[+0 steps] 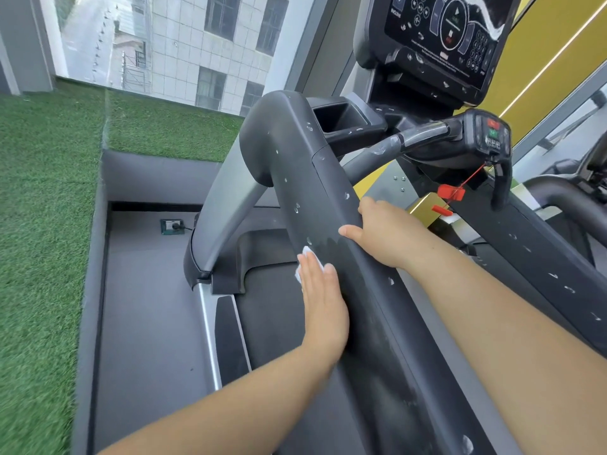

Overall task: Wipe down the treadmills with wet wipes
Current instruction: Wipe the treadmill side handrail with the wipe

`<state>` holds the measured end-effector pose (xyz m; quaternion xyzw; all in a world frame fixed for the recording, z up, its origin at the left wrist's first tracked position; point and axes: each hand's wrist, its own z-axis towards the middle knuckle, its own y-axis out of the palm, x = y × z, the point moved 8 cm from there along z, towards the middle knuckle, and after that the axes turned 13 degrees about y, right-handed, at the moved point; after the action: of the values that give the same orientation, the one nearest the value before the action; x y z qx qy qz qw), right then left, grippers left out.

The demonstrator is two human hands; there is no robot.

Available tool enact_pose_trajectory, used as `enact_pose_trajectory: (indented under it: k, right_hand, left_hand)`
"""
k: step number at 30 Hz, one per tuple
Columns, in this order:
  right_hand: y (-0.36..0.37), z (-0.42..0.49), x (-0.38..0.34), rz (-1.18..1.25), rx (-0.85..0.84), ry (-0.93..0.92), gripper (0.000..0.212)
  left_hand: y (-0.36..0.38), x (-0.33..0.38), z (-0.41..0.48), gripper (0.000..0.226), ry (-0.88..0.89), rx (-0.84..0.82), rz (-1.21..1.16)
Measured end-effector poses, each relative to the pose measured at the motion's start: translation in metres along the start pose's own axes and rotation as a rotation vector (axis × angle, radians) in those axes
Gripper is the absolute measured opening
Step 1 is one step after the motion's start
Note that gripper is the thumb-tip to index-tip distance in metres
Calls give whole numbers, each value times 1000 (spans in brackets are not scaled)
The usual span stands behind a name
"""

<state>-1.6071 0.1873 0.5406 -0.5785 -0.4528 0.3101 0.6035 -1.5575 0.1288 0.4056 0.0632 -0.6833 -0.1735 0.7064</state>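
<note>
Our left hand (323, 300) lies flat with straight fingers, pressing the white wet wipe (304, 259) against the side face of the treadmill handrail (295, 165). Just beyond it, our right hand (384, 234) curls over the rail's top edge. Below the wipe lies the belt (272, 316), and ahead of it wet-spotted rail runs up to the bend.

- Raised green artificial turf (46, 192), left of sunken grey floor strip (147, 307).
- Small green floor socket (170, 225) with black plug, at the strip's far end.
- Large daylit window (98, 34) beyond the turf, facing white tiled building (184, 44).
- Yellow wall panel (538, 106) at right, crossed by thin bright light line (551, 65).
</note>
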Motion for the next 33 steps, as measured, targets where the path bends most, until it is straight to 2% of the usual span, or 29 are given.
enact_pose_trajectory:
  k: [3, 8, 15, 20, 22, 27, 31, 33]
  right_hand:
    - [1, 1, 0, -7, -1, 0, 48]
    - [2, 1, 1, 18, -14, 11, 47]
    - [2, 0, 0, 2, -12, 35, 48]
    - [2, 1, 1, 15, -21, 59, 49]
    - [2, 0, 2, 24, -19, 72, 49]
    - [3, -1, 3, 41, -21, 90, 49]
    - [3, 0, 4, 46, -25, 87, 49]
    - [3, 0, 3, 46, -24, 77, 48]
  left_hand:
    - [-5, -6, 19, 52, -37, 10, -41]
    - [3, -9, -13, 52, 5, -38, -98]
    - [-16, -3, 49, 53, -99, 30, -64]
    - [-4, 2, 13, 44, 4, -64, -30]
    - [-5, 3, 18, 52, 44, -63, 40]
    - [-10, 8, 47, 51, -4, -29, 8]
    - [-4, 11, 14, 66, 183, -42, 253]
    - [-3, 8, 15, 55, 126, -71, 169]
